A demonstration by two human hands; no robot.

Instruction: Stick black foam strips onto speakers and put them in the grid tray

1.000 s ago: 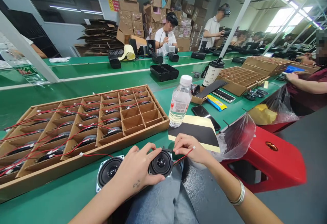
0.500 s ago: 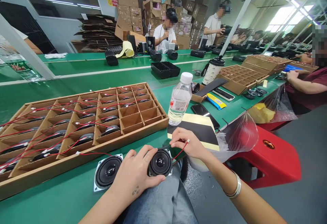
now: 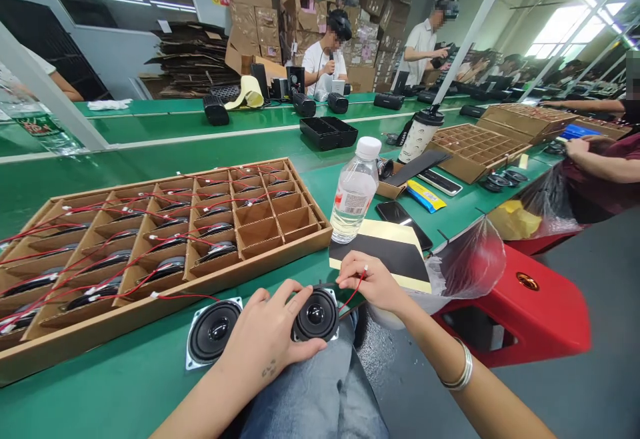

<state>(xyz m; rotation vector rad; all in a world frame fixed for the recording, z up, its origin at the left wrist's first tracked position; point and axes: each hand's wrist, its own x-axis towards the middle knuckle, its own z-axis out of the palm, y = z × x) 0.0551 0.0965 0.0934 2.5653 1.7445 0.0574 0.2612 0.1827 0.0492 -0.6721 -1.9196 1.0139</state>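
My left hand (image 3: 273, 322) grips a small square-framed speaker (image 3: 316, 314), its black cone facing up, thumb at the lower edge and fingers at the upper left. At the speaker's upper right corner my right hand (image 3: 367, 282) is closed in a pinch. A thin dark strip (image 3: 329, 285) runs from those fingertips along the speaker's top edge. The speaker's red wire (image 3: 351, 297) passes up across the right fingers to a white plug. Left of my left hand, a second speaker (image 3: 215, 332) lies on the green table (image 3: 150, 365), partly covered by that hand.
A divided cardboard box (image 3: 260, 255) holds several wired speakers. Behind my right hand are a black sheet on yellow backing (image 3: 380, 252), a water bottle (image 3: 356, 192) and a phone (image 3: 400, 219). A red stool (image 3: 545, 305) stands to the right. Co-workers sit and stand farther off.
The view has shifted slightly. Both hands stay at the speaker with nearly the same hold; the white plug has moved slightly closer to the right fingers.
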